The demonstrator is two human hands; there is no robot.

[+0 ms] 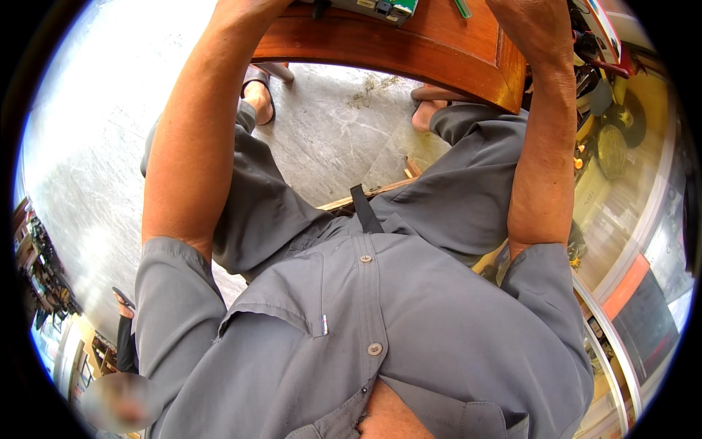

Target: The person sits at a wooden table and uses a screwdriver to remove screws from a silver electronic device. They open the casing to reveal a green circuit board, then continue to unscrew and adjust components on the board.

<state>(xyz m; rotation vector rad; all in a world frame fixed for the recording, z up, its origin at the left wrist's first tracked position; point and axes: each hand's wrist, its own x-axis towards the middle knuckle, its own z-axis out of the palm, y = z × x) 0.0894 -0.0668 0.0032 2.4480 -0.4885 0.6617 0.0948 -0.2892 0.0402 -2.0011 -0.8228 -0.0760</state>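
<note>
We're mid-work on the green circuit board (380, 7) at the wooden tabletop (431, 55) edge; both hands mostly out of frame, grip can't tell. Next probably needs steady, fine fingerwork.

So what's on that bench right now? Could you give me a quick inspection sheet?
Surface: wooden table, only its near edge in view.
Job's things: green circuit board at the top rim, mostly cut off.
Clutter: green strip on the table; red-and-white device at the right.
Hands: left hand and right hand reach onto the table; fingers out of view, grip cannot be told.
Cables: dark lead by the device.
Surroundings: stone floor, sandalled feet, glass counter at the right.
</note>
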